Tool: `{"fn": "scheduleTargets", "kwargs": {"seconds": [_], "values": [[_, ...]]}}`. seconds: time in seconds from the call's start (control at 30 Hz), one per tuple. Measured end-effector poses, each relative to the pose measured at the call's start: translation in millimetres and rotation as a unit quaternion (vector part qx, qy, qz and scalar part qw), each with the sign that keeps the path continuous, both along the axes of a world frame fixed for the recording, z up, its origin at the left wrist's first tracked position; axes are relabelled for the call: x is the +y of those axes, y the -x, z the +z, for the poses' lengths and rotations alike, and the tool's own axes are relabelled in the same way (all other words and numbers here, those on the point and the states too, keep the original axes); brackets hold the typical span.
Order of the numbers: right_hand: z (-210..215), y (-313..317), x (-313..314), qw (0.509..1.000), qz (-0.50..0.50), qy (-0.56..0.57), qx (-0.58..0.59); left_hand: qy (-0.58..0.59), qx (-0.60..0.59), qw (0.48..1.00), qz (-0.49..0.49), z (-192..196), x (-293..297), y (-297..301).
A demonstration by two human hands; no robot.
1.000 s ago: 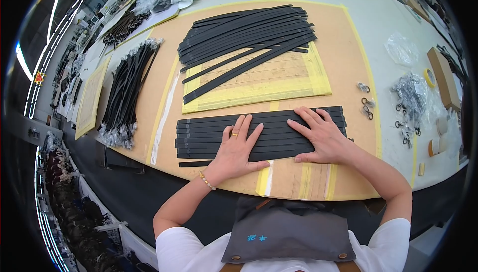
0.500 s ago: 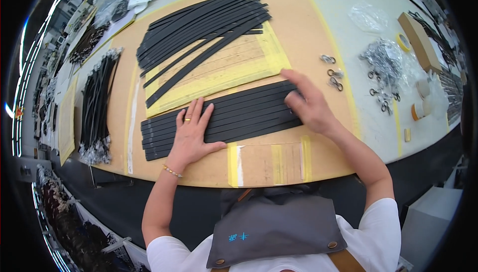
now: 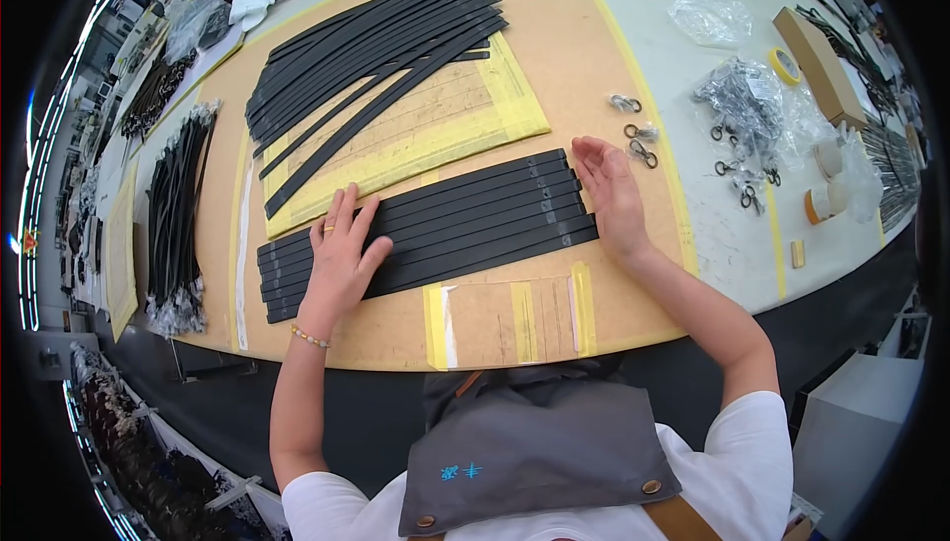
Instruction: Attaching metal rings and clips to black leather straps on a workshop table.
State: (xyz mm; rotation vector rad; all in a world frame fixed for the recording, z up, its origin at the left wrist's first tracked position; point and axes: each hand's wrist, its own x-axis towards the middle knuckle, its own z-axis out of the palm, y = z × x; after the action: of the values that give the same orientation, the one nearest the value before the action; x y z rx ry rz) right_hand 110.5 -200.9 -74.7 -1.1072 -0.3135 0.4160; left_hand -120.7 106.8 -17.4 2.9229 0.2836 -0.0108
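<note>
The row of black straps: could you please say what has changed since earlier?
The right hand has moved from atop the strap row to beside its right end; the left hand has shifted left along it. The nearest strap, earlier apart, now lies against the row. The upper strap pile stayed put.

There are two hands (image 3: 341,256), one bracelet (image 3: 311,337), one ring (image 3: 329,230), one apron (image 3: 554,462) and one row of black straps (image 3: 465,212).

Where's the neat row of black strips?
In the head view, the row of black strips lies at the centre, just below the yellow-edged board; the left hand rests on it and the right hand is at its right end.
</note>
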Motion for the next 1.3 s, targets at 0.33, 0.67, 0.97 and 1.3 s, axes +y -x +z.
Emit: {"fn": "scheduleTargets", "kwargs": {"seconds": [0.33, 0.67, 0.97, 1.3], "values": [[0.0, 11.3, 32.9, 0.995, -0.005, -0.07, 0.078, -0.006, 0.065, 0.995, 0.07, -5.6, 25.8, -26.4], [37.1, -74.2, -31.2, 0.979, -0.062, 0.172, -0.087, -0.04, 0.032, 0.995, 0.083, -14.3, 63.7, -37.5], [62.9, -60.7, -64.8, 0.822, -0.028, 0.506, -0.26, -0.043, -0.001, 0.999, -0.028, -0.1, -49.4, -6.2], [52.5, -57.6, -48.5, 0.891, 0.051, 0.419, -0.167, -0.065, -0.008, 0.997, -0.044, -7.5, 0.7, -26.6]]}}
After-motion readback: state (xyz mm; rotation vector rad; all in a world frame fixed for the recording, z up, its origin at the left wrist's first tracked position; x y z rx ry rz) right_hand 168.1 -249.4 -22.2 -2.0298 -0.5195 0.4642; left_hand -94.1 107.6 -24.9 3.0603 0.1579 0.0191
